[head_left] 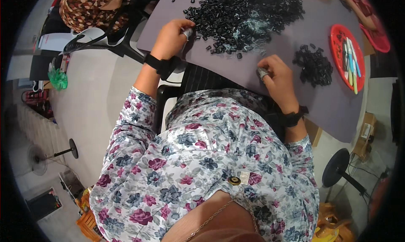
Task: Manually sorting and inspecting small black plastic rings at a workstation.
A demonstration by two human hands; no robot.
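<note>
My left hand [169, 38] rests at the near left edge of a wide pile of small black plastic pieces [228, 18], its fingers curled together. A grey wrapping covers its thumb. Whatever its fingertips hold is hidden. My right hand [278, 79] is pinched at the near side of the table, between the big pile and a smaller heap of black pieces [313, 65]. Its thumb also has a grey wrapping, and something dark shows at the fingertips, too small to name. Clear pieces [255, 28] lie mixed into the near part of the big pile.
A red oval tray [336, 35] with several pen-like tools [351, 60] and black pieces stands on the grey-purple table [337, 111] at right. Another person's arm [358, 7] reaches in at far right. A patterned garment [82, 9] shows at far left, beside a dark chair.
</note>
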